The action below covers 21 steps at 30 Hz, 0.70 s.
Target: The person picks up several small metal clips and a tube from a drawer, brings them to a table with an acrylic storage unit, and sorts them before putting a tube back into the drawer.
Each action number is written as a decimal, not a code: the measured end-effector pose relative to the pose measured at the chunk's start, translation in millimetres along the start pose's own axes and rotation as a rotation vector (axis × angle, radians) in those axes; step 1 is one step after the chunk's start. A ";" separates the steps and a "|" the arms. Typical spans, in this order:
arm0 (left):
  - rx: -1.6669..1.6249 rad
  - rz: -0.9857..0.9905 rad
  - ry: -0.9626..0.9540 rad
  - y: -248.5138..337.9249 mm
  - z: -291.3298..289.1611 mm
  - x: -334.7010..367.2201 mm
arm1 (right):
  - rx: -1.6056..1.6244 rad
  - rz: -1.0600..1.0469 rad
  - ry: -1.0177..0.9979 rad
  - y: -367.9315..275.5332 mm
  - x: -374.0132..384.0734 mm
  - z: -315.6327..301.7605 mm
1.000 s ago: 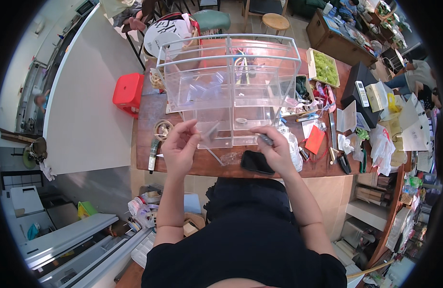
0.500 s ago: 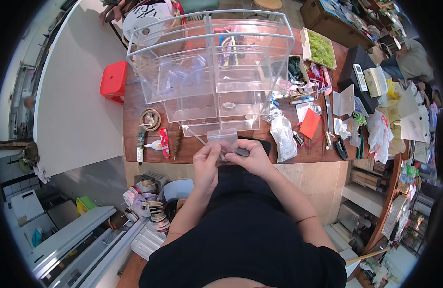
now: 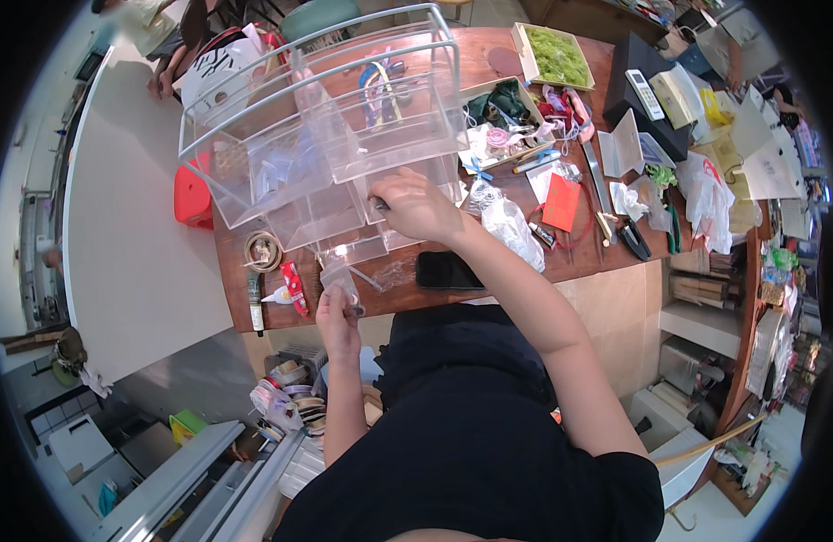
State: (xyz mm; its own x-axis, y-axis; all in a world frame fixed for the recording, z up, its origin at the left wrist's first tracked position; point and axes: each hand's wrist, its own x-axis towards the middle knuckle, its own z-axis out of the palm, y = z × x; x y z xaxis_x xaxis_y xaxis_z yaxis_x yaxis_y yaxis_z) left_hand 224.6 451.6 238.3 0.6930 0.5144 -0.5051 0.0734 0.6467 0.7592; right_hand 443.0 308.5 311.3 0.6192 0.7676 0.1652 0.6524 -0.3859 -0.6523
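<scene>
My left hand [image 3: 339, 323] pinches a small clear plastic bag [image 3: 338, 277] at the table's front edge. My right hand [image 3: 418, 208] reaches over the lower part of a clear multi-compartment plastic organizer [image 3: 342, 163]. Its fingers are closed on a small dark, flat-looking piece [image 3: 379, 204], partly hidden by them. A black smartphone [image 3: 447, 270] lies below my right forearm. Left of my left hand are a red tube [image 3: 293, 288], a white small bottle [image 3: 278, 295] and a dark green and white tube [image 3: 255, 303].
To the right on the wooden table lie a white plastic bag [image 3: 513, 237], a red card [image 3: 562, 203] and a box of ribbons and trimmings [image 3: 505, 108]. A box of green moss-like stuff [image 3: 557, 56] stands behind. A red stool [image 3: 192, 191] is at the left.
My hands have parted. The right one has moved up and left to the organizer with the dark piece; the left has come down with the bag. The whole view has shifted.
</scene>
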 end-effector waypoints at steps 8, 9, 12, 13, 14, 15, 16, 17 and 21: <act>0.565 0.322 0.177 -57.4 -84.9 56.7 | -0.140 -0.079 0.185 -21.8 -20.1 -13.4; 0.641 0.387 0.176 -58.7 -86.0 60.5 | -0.012 -0.176 0.360 -23.8 -31.6 -14.0; 0.920 0.564 0.286 -48.6 -67.8 48.1 | -0.064 -0.054 0.448 -22.1 -86.3 -21.3; 1.143 0.711 0.366 -40.9 -51.2 35.5 | -0.089 -0.004 0.560 -4.5 -102.2 -16.0; 1.361 0.855 0.444 -34.7 -34.9 23.8 | -0.158 0.105 0.594 13.6 -118.7 -14.3; 1.356 0.917 0.413 -27.6 -21.9 14.0 | -0.243 0.221 0.646 35.4 -134.3 -9.9; 1.219 0.875 0.344 -21.7 -14.1 8.8 | -0.295 0.309 0.618 58.8 -147.3 -4.8; 1.084 0.835 0.272 -16.7 -6.5 6.6 | -0.341 0.378 0.594 76.3 -157.0 0.1; 1.098 1.102 0.044 29.5 76.0 -5.4 | -0.289 0.419 0.571 80.6 -160.8 0.5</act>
State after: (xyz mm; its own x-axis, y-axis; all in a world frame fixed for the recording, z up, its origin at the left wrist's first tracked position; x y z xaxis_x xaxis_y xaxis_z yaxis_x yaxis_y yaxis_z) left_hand 277.5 425.1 294.6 0.7363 0.4691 0.4877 0.0445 -0.7527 0.6568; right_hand 395.8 154.2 231.9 0.9186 0.1740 0.3550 0.3529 -0.7655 -0.5381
